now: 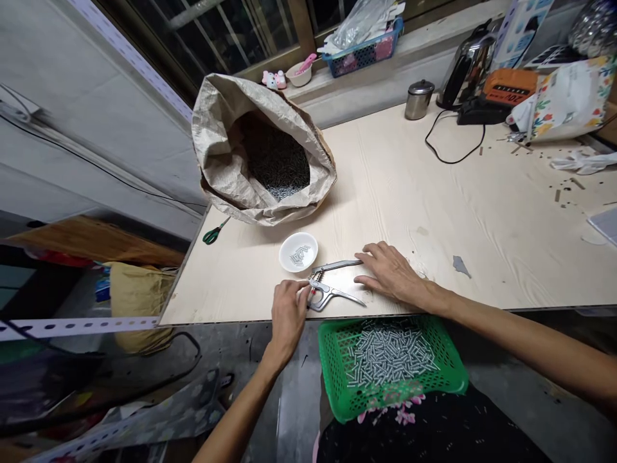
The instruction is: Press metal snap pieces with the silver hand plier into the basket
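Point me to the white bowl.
In the head view, the white bowl sits on the table just left of the middle, between the paper bag and the left hand, with the metal hand tool close by at its lower right.

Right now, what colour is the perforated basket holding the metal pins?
The perforated basket is green; best seen in the head view.

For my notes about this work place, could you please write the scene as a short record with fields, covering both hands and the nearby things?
left hand: at the spring end of the metal tool; grip partly hidden
right hand: open, fingertips by the tool's upper arm
metal tool: on the table, arms spread
bowl: white, a few metal pins inside
basket: green, below the table edge, many pins inside
bag: open, behind the bowl
scissors: near the table's left edge
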Action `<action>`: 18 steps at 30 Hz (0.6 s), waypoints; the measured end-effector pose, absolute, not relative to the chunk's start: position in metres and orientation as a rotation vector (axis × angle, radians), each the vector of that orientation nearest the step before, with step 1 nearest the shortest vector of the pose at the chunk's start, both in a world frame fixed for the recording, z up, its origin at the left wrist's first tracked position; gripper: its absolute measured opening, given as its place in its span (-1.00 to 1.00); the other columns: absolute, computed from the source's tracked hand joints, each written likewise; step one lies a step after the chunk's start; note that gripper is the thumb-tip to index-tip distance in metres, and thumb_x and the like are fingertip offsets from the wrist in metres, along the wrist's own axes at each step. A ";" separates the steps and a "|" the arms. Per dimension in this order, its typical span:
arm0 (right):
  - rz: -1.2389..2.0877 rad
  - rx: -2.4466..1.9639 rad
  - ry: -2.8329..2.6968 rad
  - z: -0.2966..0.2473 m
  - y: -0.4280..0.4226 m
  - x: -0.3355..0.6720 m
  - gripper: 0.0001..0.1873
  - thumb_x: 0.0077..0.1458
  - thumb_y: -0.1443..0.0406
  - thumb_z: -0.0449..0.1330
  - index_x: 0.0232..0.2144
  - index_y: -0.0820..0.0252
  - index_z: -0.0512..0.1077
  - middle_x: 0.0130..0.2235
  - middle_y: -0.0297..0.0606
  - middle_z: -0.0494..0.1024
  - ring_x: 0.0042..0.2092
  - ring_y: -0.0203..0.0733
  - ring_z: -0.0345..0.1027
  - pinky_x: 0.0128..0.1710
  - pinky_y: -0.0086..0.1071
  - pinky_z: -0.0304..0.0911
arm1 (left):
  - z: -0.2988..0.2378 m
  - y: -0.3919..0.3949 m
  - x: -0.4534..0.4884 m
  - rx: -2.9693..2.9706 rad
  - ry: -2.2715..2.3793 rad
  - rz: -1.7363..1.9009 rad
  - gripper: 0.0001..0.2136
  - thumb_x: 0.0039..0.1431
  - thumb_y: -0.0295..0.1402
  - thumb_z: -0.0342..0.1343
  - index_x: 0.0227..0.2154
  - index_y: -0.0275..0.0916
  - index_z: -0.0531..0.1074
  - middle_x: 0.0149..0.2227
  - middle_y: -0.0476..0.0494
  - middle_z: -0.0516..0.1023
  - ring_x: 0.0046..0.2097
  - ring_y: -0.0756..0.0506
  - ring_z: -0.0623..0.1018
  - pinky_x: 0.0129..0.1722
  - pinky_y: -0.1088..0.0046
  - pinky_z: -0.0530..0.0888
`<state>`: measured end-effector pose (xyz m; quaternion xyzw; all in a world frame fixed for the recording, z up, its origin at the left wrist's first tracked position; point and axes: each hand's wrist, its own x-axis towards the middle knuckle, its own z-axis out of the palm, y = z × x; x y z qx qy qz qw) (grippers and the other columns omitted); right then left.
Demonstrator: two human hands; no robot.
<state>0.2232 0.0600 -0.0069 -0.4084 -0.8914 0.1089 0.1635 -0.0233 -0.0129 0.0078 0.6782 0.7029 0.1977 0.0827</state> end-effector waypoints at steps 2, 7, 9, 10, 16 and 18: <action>0.381 -1.083 -2.580 -0.011 0.055 0.217 -0.64 0.16 0.08 0.16 -0.13 0.24 0.38 -0.15 -0.12 0.45 -0.13 -0.06 0.25 -0.19 -0.26 0.13 | 0.010 -0.018 -0.034 1.829 2.156 0.538 -0.77 0.21 -0.29 -0.02 -0.37 -0.25 0.50 -0.34 -0.16 0.50 -0.24 -0.14 0.47 -0.21 0.31 0.42; 0.558 -1.048 -2.738 -0.017 0.046 0.195 -0.77 0.29 0.28 -0.03 -0.32 0.24 0.37 -0.30 -0.21 0.48 -0.33 -0.24 0.29 -0.39 -0.37 0.04 | 0.011 -0.016 -0.042 1.583 2.191 0.531 -0.77 0.13 -0.26 -0.02 -0.43 -0.25 0.49 -0.35 -0.14 0.54 -0.29 -0.11 0.50 -0.22 0.35 0.40; 0.556 -1.078 -2.699 -0.015 0.045 0.192 -0.75 0.32 0.28 -0.09 -0.29 0.23 0.35 -0.26 -0.21 0.49 -0.34 -0.26 0.30 -0.43 -0.38 -0.01 | 0.012 -0.014 -0.042 1.557 2.196 0.542 -0.76 0.12 -0.24 -0.03 -0.44 -0.24 0.48 -0.35 -0.15 0.54 -0.29 -0.11 0.50 -0.23 0.36 0.39; 0.540 -1.101 -2.665 -0.014 0.045 0.191 -0.75 0.32 0.22 -0.07 -0.25 0.22 0.34 -0.23 -0.20 0.48 -0.32 -0.24 0.30 -0.44 -0.38 -0.03 | 0.012 -0.013 -0.042 1.547 2.198 0.543 -0.75 0.12 -0.23 -0.04 -0.43 -0.24 0.48 -0.34 -0.15 0.54 -0.29 -0.11 0.50 -0.23 0.36 0.38; 0.496 -1.019 -2.803 -0.021 0.035 0.185 -0.77 0.27 0.17 0.00 -0.23 0.22 0.31 -0.24 -0.21 0.49 -0.38 -0.26 0.25 -0.49 -0.35 -0.19 | 0.009 -0.011 -0.044 1.484 2.196 0.509 -0.71 0.12 -0.18 -0.07 -0.42 -0.25 0.48 -0.32 -0.17 0.55 -0.27 -0.12 0.49 -0.22 0.36 0.36; 0.475 -0.975 -2.830 -0.028 0.033 0.185 -0.81 0.30 0.28 -0.08 -0.23 0.22 0.31 -0.27 -0.23 0.49 -0.44 -0.30 0.20 -0.50 -0.33 -0.24 | 0.008 -0.012 -0.046 1.485 2.197 0.520 -0.70 0.13 -0.18 -0.07 -0.42 -0.25 0.48 -0.32 -0.16 0.55 -0.28 -0.12 0.49 -0.22 0.36 0.36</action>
